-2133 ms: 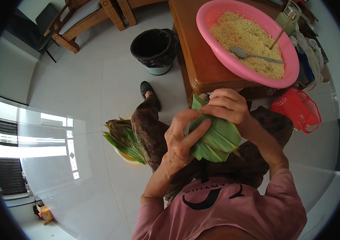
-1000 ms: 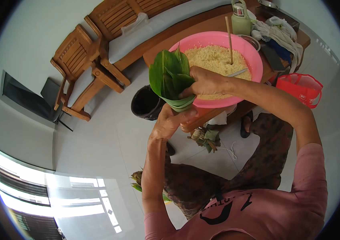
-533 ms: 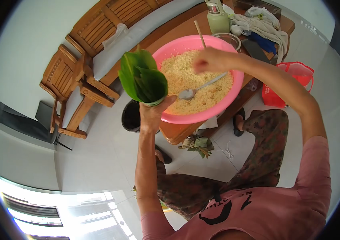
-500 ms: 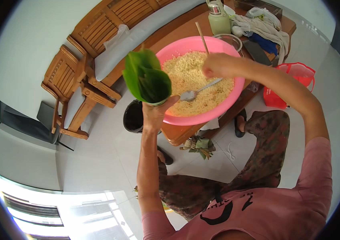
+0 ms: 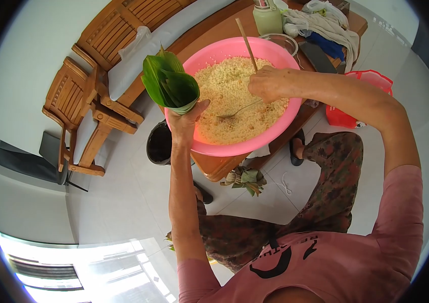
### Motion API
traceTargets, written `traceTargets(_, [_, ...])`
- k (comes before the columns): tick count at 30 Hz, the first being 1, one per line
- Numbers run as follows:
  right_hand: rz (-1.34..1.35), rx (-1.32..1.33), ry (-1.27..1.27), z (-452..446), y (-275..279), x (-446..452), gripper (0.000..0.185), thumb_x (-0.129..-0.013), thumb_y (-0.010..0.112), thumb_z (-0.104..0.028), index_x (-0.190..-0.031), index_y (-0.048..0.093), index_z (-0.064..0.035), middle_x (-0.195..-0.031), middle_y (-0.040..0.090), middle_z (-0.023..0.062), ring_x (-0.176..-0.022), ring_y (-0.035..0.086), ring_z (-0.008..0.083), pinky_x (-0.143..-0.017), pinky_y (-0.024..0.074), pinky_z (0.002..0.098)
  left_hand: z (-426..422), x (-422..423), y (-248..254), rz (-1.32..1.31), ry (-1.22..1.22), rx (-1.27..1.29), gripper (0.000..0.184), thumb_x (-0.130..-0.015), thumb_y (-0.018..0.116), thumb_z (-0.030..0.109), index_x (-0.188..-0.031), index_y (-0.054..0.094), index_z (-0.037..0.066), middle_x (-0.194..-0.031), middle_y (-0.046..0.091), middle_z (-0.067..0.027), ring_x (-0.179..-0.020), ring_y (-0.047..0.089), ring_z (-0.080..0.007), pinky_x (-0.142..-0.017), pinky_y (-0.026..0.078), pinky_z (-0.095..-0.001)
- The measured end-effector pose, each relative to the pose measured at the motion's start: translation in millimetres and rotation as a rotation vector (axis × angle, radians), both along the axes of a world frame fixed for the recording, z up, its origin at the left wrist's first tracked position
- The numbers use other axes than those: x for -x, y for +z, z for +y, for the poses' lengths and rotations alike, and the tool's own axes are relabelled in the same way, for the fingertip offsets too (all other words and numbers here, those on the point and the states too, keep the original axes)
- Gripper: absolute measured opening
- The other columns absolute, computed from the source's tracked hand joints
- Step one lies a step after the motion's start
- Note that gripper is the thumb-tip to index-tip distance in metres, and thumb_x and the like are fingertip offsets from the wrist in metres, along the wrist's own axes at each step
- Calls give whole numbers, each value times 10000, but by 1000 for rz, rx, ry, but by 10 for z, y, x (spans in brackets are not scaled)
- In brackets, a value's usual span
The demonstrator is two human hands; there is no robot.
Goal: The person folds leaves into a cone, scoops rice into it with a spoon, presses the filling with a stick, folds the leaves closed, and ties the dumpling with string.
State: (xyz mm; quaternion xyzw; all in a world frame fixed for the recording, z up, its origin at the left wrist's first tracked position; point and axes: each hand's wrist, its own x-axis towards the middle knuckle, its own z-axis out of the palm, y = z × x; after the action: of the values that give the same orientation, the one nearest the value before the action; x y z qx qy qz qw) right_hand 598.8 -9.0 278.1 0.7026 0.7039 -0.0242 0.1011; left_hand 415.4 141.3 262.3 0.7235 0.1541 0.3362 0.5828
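Note:
My left hand [image 5: 185, 121] is wrapped round the base of a cone of green leaves [image 5: 170, 83], held upright with its mouth upward at the left rim of a pink basin [image 5: 209, 147]. Pale grain [image 5: 229, 83] fills much of the basin. My right hand [image 5: 270, 84] is closed on the handle of a metal spoon [image 5: 232, 115], whose bowl is partly sunk in the grain. Just behind that hand a wooden stick [image 5: 246, 43] stands slanted in the grain.
The basin sits on a wooden table [image 5: 214, 165]. Behind it are a green flask [image 5: 268, 21] and cloths [image 5: 325, 25]. A black-lined bin [image 5: 160, 144], a leaf bundle [image 5: 244, 179] and a red bag [image 5: 343, 117] are around the table. A wooden chair [image 5: 68, 93] stands left.
The leaves, folded between both hands earlier, are now a cone in my left hand alone. My right hand has left them, reached over the basin and closed on the spoon, whose bowl has tilted into the grain.

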Motion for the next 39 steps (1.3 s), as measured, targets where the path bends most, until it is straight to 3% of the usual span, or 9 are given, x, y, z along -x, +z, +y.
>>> traceTargets(2, [-2,91,-43,79,-36,-1,129,-715,520,-54,-781,602,20,-813,604,187,-762,603,325,-596,461,407,11,-4,-3,-9,-4,20,200,-653,750,50,-755,578,67,-666,525,16,-537,446,-79,-469,349,-232])
traceTargets(8, [510,-181,-127,77,-49,59,181,-795,509,-110,-925,592,-16,-812,616,179,-769,598,342,-661,459,430,1,2,10,-8,-24,89,191,-655,743,34,-755,584,71,-688,539,18,-554,453,-75,-470,351,-230])
traceTargets(14, [211,44,-272,231,60,138,199,-818,529,-157,-937,578,-5,-834,609,175,-774,598,332,-680,456,424,16,19,-19,-15,-31,120,193,-654,739,23,-760,587,77,-701,543,22,-561,456,-73,-472,350,-230])
traceTargets(17, [208,-48,-125,272,-108,-4,195,-802,520,-106,-959,584,-10,-776,609,170,-746,602,330,-654,464,420,35,23,-42,-33,-39,133,195,-655,735,10,-766,590,79,-714,549,22,-565,461,-70,-471,349,-228])
traceTargets(20, [307,-248,-221,257,37,72,162,-776,495,-47,-910,573,0,-719,598,159,-709,598,332,-614,459,426,61,20,-40,-44,-71,159,204,-655,731,-3,-776,592,83,-731,555,19,-571,465,-68,-470,348,-227])
traceTargets(23, [186,-372,-133,346,-88,52,90,-748,490,-15,-823,539,-5,-672,575,157,-685,590,324,-571,437,419,15,14,-15,-50,-101,192,214,-653,731,-8,-785,591,87,-739,555,18,-575,467,-69,-469,348,-227])
traceTargets(29, [351,-129,62,335,-201,-32,141,-701,492,-23,-805,586,-41,-728,587,136,-710,580,294,-602,443,401,39,15,-38,20,-72,192,231,-642,735,-12,-785,584,90,-727,541,22,-572,468,-74,-467,352,-228])
traceTargets(35, [558,47,-79,179,-147,-89,184,-691,471,-48,-810,612,-46,-780,615,99,-736,567,236,-620,428,353,77,-11,-78,79,-90,199,264,-628,742,-11,-800,574,98,-732,528,29,-564,460,-74,-463,350,-227])
traceTargets(39, [642,94,-237,26,-21,-166,184,-820,498,-136,-898,608,-11,-772,619,95,-735,572,214,-642,420,355,108,-21,-99,107,-104,192,269,-629,738,-13,-801,565,100,-722,510,37,-561,451,-70,-458,344,-222])
